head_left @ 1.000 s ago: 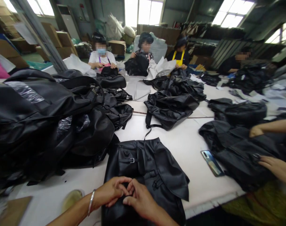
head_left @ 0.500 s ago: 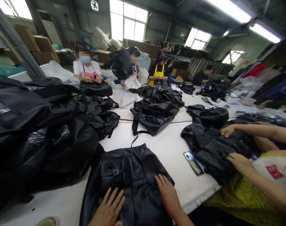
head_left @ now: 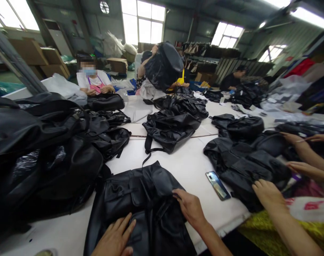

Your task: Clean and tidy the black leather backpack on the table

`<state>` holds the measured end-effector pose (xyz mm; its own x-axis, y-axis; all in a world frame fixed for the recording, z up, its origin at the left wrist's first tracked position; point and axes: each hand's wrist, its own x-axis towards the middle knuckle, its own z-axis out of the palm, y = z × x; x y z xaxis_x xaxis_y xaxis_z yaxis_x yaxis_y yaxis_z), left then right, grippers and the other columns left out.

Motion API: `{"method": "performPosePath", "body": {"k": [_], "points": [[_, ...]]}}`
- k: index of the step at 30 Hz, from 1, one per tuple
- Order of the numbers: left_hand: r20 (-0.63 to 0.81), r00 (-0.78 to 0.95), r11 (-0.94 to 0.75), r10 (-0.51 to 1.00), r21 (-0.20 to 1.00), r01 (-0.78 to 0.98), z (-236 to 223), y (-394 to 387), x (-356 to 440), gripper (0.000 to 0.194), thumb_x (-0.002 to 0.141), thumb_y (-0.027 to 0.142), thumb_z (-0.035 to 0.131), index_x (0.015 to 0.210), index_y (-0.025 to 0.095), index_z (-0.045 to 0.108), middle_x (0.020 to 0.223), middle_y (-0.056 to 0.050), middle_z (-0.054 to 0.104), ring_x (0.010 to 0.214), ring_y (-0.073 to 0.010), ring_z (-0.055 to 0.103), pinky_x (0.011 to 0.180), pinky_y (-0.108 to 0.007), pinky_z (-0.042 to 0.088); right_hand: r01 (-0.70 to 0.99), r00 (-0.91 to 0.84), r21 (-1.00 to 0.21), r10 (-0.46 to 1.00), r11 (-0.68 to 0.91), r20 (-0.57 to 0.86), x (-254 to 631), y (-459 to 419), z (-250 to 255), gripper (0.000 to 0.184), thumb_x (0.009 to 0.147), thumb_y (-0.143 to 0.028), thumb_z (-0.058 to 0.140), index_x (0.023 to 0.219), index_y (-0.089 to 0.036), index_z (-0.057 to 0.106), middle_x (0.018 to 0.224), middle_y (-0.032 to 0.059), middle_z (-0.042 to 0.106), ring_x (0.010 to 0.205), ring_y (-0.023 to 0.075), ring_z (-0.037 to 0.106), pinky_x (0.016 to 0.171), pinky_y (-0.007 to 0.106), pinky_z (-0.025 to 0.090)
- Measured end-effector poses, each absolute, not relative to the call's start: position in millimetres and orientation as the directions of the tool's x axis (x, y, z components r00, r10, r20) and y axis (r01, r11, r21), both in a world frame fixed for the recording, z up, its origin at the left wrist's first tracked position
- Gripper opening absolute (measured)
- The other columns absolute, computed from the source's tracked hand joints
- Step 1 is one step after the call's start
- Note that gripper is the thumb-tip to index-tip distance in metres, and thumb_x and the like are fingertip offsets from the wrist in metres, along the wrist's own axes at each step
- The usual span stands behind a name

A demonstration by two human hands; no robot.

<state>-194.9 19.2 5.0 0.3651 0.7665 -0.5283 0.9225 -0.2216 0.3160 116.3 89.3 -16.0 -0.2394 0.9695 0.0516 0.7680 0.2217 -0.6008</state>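
A black leather-look backpack [head_left: 151, 199] with pockets and a flap lies in front of me on the white table. My left hand [head_left: 115, 236] rests on its lower left part, fingers stretched out and a little apart. At the bag's right side, my right hand [head_left: 190, 209] has its fingers curled together, pinching the black material by the side pocket. Its fingertips are partly hidden.
Piled black bags [head_left: 57, 153] stand at left, and another black backpack [head_left: 172, 129] lies ahead. A phone [head_left: 218, 185] is on the table [head_left: 188, 163] to the right. Beside it a co-worker's hand [head_left: 268, 195] touches a black bag [head_left: 247, 163]. Others work across the table.
My right hand has gone from lying flat on the backpack to pinching its material, slightly higher. My left hand stays flat. Across the table, a person has swung a black bag to the right.
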Motion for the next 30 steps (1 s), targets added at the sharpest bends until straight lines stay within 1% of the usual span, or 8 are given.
{"method": "performPosePath", "body": {"k": [4, 7, 12, 14, 17, 21, 25, 30], "points": [[-0.591, 0.384, -0.170, 0.709, 0.386, 0.907, 13, 32, -169, 0.056, 0.089, 0.034, 0.044, 0.144, 0.028, 0.033, 0.151, -0.007, 0.037, 0.136, -0.0326, 0.036, 0.115, -0.048, 0.031, 0.799, -0.227, -0.517, 0.951, 0.306, 0.212, 140, 114, -15, 0.033, 0.094, -0.016, 0.040, 0.118, -0.022, 0.062, 0.119, 0.0047, 0.066, 0.110, 0.0186, 0.061, 0.099, 0.033, 0.048], [-0.588, 0.395, -0.199, 0.706, 0.371, 0.907, 13, 44, -146, 0.053, 0.090, 0.031, 0.042, 0.142, 0.021, 0.040, 0.141, -0.013, 0.050, 0.129, -0.0329, 0.045, 0.111, -0.048, 0.036, 0.874, -0.240, -0.416, 0.967, 0.252, 0.081, 164, 118, -37, 0.037, 0.087, -0.007, 0.043, 0.115, -0.020, 0.064, 0.119, 0.0077, 0.066, 0.112, 0.0223, 0.060, 0.101, 0.039, 0.047], [-0.574, 0.386, -0.285, 0.722, 0.261, 0.922, 23, 78, -102, 0.047, 0.088, 0.021, 0.040, 0.132, 0.012, 0.053, 0.131, -0.018, 0.058, 0.118, -0.0353, 0.055, 0.101, -0.052, 0.047, 0.963, -0.196, -0.191, 0.980, 0.189, -0.022, 189, 90, -76, 0.086, 0.063, 0.010, 0.047, 0.141, -0.026, 0.041, 0.153, 0.0066, 0.031, 0.140, 0.0289, 0.030, 0.113, 0.048, 0.035], [-0.481, 0.430, -0.328, 0.764, 0.284, 0.901, 22, 92, -89, 0.049, 0.092, 0.027, 0.034, 0.139, 0.015, 0.044, 0.147, -0.013, 0.041, 0.133, -0.0331, 0.041, 0.110, -0.050, 0.039, 0.964, -0.192, -0.175, 0.980, 0.198, 0.052, 184, 77, -92, 0.081, 0.073, 0.000, 0.053, 0.147, -0.024, 0.030, 0.156, 0.0089, 0.022, 0.143, 0.0314, 0.022, 0.113, 0.053, 0.033], [-0.399, 0.478, -0.381, 0.782, 0.301, 0.874, 1, 106, -81, 0.056, 0.090, 0.028, 0.041, 0.145, 0.025, 0.030, 0.155, -0.005, 0.018, 0.143, -0.0314, 0.017, 0.118, -0.055, 0.022, 0.865, -0.451, -0.222, 0.891, 0.449, 0.045, 171, 66, -119, 0.057, 0.080, -0.031, 0.066, 0.135, -0.024, 0.050, 0.146, 0.0139, 0.041, 0.132, 0.0375, 0.041, 0.105, 0.062, 0.038], [-0.545, 0.425, -0.336, 0.723, 0.260, 0.905, -34, 107, -98, 0.059, 0.085, 0.034, 0.049, 0.141, 0.017, 0.038, 0.151, -0.013, 0.028, 0.141, -0.0365, 0.017, 0.118, -0.059, 0.014, 0.703, -0.625, -0.314, 0.765, 0.638, 0.156, 179, 63, -136, 0.028, 0.088, -0.033, 0.060, 0.116, -0.034, 0.063, 0.121, 0.0028, 0.066, 0.108, 0.0264, 0.064, 0.093, 0.046, 0.054], [-0.584, 0.360, -0.288, 0.727, 0.217, 0.933, -30, 107, -105, 0.056, 0.086, 0.033, 0.047, 0.138, 0.012, 0.044, 0.147, -0.017, 0.038, 0.139, -0.0361, 0.027, 0.117, -0.056, 0.021, 0.802, -0.090, -0.553, 0.961, 0.225, 0.260, 221, 72, -126, 0.038, 0.094, -0.034, 0.045, 0.130, -0.027, 0.052, 0.136, 0.0101, 0.055, 0.122, 0.0260, 0.055, 0.100, 0.044, 0.050], [-0.565, 0.325, -0.296, 0.758, 0.146, 0.944, -16, 123, -90, 0.047, 0.085, 0.023, 0.045, 0.130, 0.014, 0.055, 0.138, -0.015, 0.052, 0.132, -0.0331, 0.041, 0.114, -0.052, 0.031, 0.534, 0.255, -0.823, 0.965, -0.192, -0.060, 235, 98, -129, 0.048, 0.085, -0.053, 0.052, 0.121, -0.022, 0.057, 0.107, 0.0121, 0.068, 0.100, 0.0300, 0.066, 0.083, 0.044, 0.057]]}}
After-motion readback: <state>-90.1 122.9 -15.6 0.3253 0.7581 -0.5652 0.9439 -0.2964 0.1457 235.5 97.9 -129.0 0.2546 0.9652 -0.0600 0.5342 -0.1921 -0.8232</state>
